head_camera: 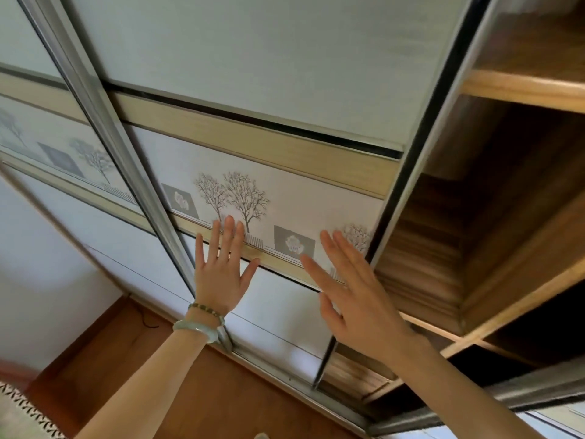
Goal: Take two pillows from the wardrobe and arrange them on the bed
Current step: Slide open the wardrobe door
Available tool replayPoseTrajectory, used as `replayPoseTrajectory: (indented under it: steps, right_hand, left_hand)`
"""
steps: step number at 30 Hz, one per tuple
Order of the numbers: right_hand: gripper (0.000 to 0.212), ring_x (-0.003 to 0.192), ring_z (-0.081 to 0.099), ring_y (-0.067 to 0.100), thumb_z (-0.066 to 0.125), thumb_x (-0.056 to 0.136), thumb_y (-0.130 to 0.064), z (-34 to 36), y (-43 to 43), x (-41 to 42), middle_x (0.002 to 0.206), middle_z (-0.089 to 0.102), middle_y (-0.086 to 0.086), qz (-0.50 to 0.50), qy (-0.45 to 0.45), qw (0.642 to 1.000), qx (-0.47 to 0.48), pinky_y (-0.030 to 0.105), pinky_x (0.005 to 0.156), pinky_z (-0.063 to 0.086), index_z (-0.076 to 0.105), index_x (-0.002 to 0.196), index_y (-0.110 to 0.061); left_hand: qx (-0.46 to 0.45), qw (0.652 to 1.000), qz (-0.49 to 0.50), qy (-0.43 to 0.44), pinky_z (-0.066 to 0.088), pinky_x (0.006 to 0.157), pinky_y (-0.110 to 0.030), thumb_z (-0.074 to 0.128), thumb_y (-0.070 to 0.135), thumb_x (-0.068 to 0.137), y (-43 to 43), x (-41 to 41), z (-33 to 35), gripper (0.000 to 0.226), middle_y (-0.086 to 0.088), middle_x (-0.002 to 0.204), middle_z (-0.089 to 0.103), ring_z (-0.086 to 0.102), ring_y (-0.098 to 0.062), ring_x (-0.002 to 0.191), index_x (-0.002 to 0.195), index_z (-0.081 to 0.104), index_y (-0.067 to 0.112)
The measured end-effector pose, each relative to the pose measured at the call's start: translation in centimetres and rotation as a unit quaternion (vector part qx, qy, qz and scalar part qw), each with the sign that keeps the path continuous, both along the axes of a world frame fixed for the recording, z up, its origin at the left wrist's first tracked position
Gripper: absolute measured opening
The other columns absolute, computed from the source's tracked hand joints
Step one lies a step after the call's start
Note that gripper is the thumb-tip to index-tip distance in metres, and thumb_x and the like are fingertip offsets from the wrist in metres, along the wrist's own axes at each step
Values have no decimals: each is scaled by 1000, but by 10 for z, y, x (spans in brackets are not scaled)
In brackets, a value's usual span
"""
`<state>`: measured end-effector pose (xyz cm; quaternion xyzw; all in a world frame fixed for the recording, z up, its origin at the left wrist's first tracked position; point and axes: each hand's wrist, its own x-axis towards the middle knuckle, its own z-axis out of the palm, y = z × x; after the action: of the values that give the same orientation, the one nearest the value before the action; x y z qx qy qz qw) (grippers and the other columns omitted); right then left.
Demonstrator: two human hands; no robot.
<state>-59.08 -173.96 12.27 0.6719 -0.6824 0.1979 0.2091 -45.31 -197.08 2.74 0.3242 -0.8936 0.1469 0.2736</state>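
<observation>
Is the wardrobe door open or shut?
Partly open. The door stops short on the right, showing bare wooden shelves past its edge. Both open hands lie flat against it.

**Hands on the sliding door, shelves lying to the right**

Both open hands are lying against the sliding door (253, 99): left hand (220, 277) left of right hand (354, 289). Wardrobe shelves (522, 87) are standing exposed right of the door's edge; the floor (120, 353) is lying below.

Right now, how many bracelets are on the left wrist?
2: a beaded bracelet nearer the left hand, and a pale jade bangle just below it toward the forearm.
</observation>
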Motion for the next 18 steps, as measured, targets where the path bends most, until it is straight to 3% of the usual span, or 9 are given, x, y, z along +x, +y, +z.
replayPoseTrajectory:
  steps: [3,5,7,10,13,18]
  right_hand:
    - [77,148,7,33,51,86,-15,4,-2,-10,162,1,9,-21,-25,997,-69,46,118,18,14,152,-24]
    - [78,149,4,30,49,86,-14,7,-7,-22,161,-2,5,-61,-25,995,-77,44,119,12,9,153,-25]
    - [79,148,2,28,44,85,-12,10,-17,-31,160,2,3,-76,-3,995,-58,46,119,11,6,153,-22]
    - [76,146,11,30,44,79,-8,10,-40,-36,157,16,6,-57,70,996,-2,48,117,13,18,150,-11]
    - [77,144,16,32,50,75,-2,11,-69,-35,154,19,7,-34,86,995,39,47,116,13,26,148,-7]
    - [81,146,10,28,53,76,-1,18,-112,-30,156,11,1,2,86,993,82,44,119,8,22,151,-12]
  left_hand:
    - [13,999,-3,43,12,119,-52,28,57,96,-3,4,5,77,-14,158,18,16,-32,147,152,18,6]
    - [-21,996,-72,38,14,118,-53,28,56,97,2,4,6,77,-16,157,19,17,-32,146,153,13,6]
    - [-49,988,-147,19,15,117,-53,30,55,97,9,3,5,77,-14,157,19,18,-32,145,153,10,8]
    - [-70,975,-210,-10,15,117,-53,35,54,96,18,2,3,73,-10,158,21,17,-28,146,152,18,9]
    - [-86,970,-227,-29,16,118,-51,38,51,97,15,4,1,69,-11,155,28,20,-26,145,149,25,9]
    - [-106,971,-207,-61,21,117,-51,38,51,98,-15,13,-3,65,-8,157,27,24,-27,145,150,30,12]
